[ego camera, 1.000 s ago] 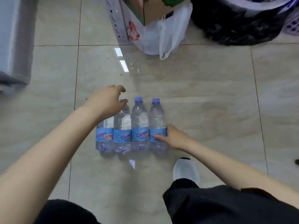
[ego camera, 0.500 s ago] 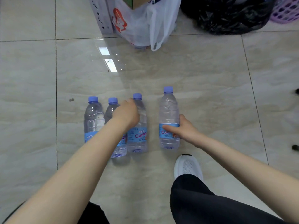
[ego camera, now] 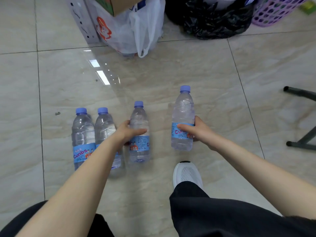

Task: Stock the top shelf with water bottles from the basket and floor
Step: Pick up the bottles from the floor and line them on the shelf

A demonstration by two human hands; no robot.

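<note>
Clear water bottles with purple caps and blue labels are on the tiled floor. My right hand (ego camera: 196,132) grips the rightmost bottle (ego camera: 183,113) around its label and holds it off the floor, apart from the others. My left hand (ego camera: 128,132) is wrapped around the middle of the third bottle (ego camera: 139,151). Two more bottles, the far-left bottle (ego camera: 83,134) and its neighbour (ego camera: 104,127), stand upright side by side left of my left wrist. The shelf is out of view.
A white plastic bag (ego camera: 136,31) with a cardboard box stands at the back. A black bag (ego camera: 213,23) and a purple basket (ego camera: 277,11) lie at the back right. Dark stool legs (ego camera: 301,117) are at the right edge. My white shoe (ego camera: 187,175) is below the held bottle.
My right hand has lifted the rightmost bottle up and to the right, away from the row. My left hand has closed around the third bottle and pulled it apart from the left two.
</note>
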